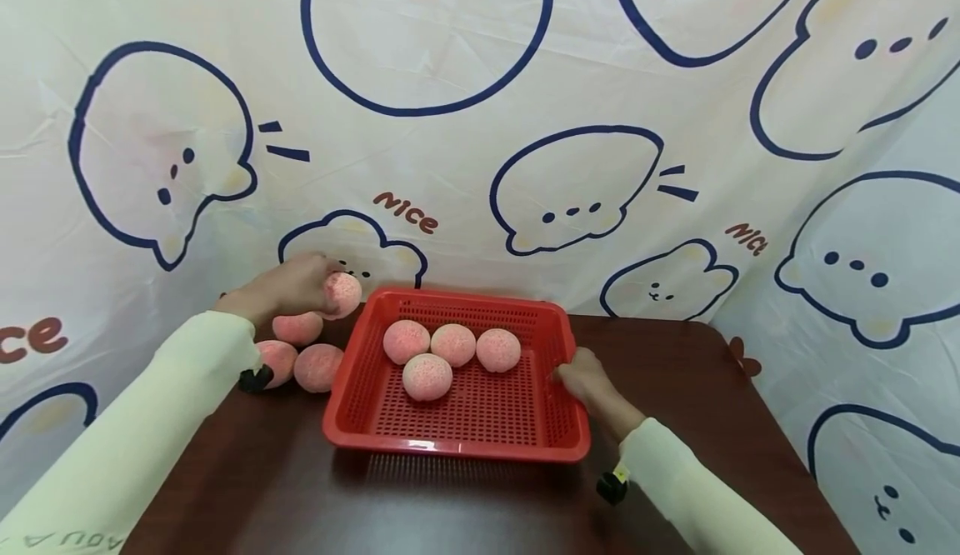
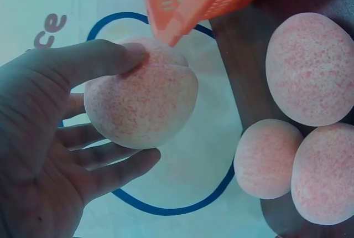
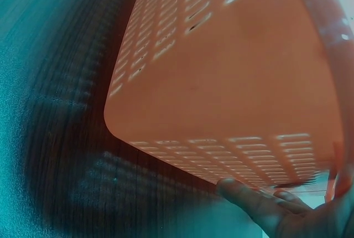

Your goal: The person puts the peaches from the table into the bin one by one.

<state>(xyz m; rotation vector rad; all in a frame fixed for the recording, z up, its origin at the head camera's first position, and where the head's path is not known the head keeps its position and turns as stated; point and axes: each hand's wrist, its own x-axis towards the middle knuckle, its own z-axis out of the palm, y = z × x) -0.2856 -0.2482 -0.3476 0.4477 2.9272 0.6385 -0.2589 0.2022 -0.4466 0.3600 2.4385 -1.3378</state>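
My left hand [image 1: 298,282] holds a pink peach [image 1: 342,295] above the table, just left of the basket's back corner. In the left wrist view the thumb and fingers curl round this peach [image 2: 141,102]. A red slotted basket [image 1: 465,448] sits in the middle, with several peaches [image 1: 427,377] grouped in its left and back part. My right hand [image 1: 588,378] grips the basket's right rim; the right wrist view shows its thumb [image 3: 240,193] against the outer wall [image 3: 221,83], the other fingers partly hidden. Three loose peaches [image 1: 318,367] lie left of the basket, under my left forearm.
The dark wooden table [image 1: 390,505] extends in front of the basket and to its right. Behind it hangs a white cloth [image 1: 450,163] with blue cartoon outlines, close to the table's back edge. Black wrist devices [image 1: 612,487] are strapped at both sleeves.
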